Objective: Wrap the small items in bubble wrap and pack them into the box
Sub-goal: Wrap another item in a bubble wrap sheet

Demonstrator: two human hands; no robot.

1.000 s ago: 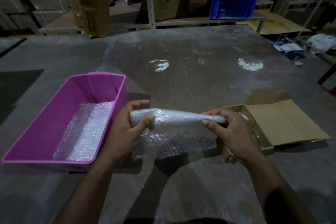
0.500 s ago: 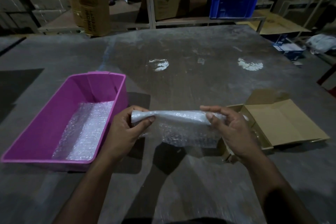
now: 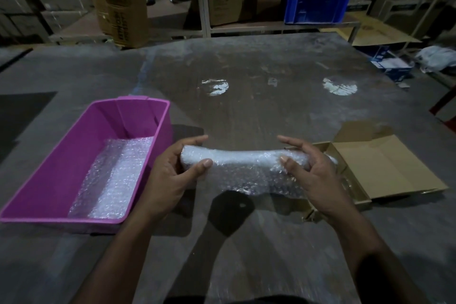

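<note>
**Bubble-wrap roll held between two hands above the table**

A person holds a long roll of bubble wrap (image 3: 243, 159) level above the grey table (image 3: 246, 96), one end in each hand. The left hand (image 3: 172, 173) curls round the roll's left end, thumb pressed on the near side, fingers wrapped behind. The right hand (image 3: 313, 175) grips the right end, thumb on the front, with the forefinger stretched out straight above the roll. A loose flap of wrap hangs below the roll towards the table. What is inside the roll cannot be made out.

At nine o'clock from the roll sits a pink plastic bin (image 3: 61, 168) with sheets of bubble wrap (image 3: 116, 180) lying in its bottom. At three o'clock, just beside the right hand, an open cardboard box (image 3: 385, 168) rests with its lid flap laid flat. At twelve o'clock, beyond the table, stand a blue crate (image 3: 318, 2) and tall cartons (image 3: 121, 0).
</note>
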